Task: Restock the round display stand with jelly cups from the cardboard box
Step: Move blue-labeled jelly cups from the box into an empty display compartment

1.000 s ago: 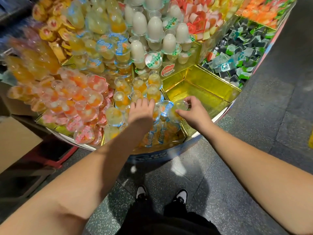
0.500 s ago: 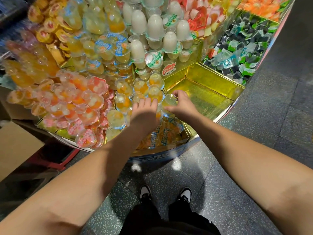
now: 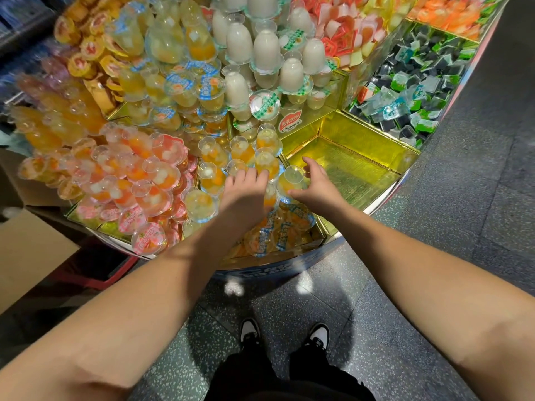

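Display stand (image 3: 373, 206) (gold-lined): right hand (image 3: 315, 185) grips jelly cup (image 3: 291, 180)

Both forearms are seen bare, with no sleeves, watch or rings to be made out. The left hand (image 3: 246, 195) and right hand (image 3: 318, 188) are ungloved. Black trousers (image 3: 278, 374) are worn. Below them, nearer the stand (image 3: 260, 270), black shoes (image 3: 250, 332) with white toe panels are shown on the speckled floor (image 3: 405, 314).
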`<state>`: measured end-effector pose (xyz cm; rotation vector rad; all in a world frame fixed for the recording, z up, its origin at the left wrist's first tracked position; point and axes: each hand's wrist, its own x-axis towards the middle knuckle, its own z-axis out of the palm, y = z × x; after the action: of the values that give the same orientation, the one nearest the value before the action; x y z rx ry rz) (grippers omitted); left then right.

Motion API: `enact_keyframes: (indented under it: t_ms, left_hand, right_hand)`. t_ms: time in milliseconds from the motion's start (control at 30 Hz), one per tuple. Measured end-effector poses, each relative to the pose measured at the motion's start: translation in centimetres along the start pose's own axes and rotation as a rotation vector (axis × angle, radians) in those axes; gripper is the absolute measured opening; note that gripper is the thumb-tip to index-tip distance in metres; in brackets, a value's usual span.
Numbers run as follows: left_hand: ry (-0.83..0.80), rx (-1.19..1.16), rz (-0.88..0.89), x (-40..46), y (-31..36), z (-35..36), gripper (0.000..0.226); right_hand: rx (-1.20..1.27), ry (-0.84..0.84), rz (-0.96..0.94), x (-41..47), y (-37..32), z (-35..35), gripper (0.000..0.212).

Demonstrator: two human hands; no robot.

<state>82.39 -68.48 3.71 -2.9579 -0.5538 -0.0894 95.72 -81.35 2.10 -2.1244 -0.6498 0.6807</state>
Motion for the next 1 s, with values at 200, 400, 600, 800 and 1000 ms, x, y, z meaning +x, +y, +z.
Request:
enact_keyframes:
  t_ms: [200, 400, 600, 800, 1000]
  left_hand:
    - [-0.023, -0.024, -0.019, -0.2, 0.3, -0.3, 0.082]
    - [-0.066, -0.115, -0.067, -0.4, -0.2, -1.7, 0.085]
    - [-0.098, -0.215, -0.119, -1.3, -1.2, -3.8, 0.08]
    - [-0.191, -0.189, -0.133, -1.0, -0.2, -3.5, 0.07]
    - [-0.219, -0.157, -0.132, -0.4, -0.1, -2.5, 0.065]
  right_hand:
    - [-0.041, -0.015, -0.004, -0.2, 0.4, -0.3, 0.095]
    - [-0.01, -0.029, 0.02, -0.8, 0.9, -0.7, 0.099]
    - [-0.134, -0.032, -0.025, -1.0, 0.9, -2.2, 0.096]
    - [-0.214, -0.13, 0.018, -0.3, 1.3, -0.7, 0.09]
    - [-0.118, -0.141, 0.032, 0.9, 1.1, 0.4, 0.078]
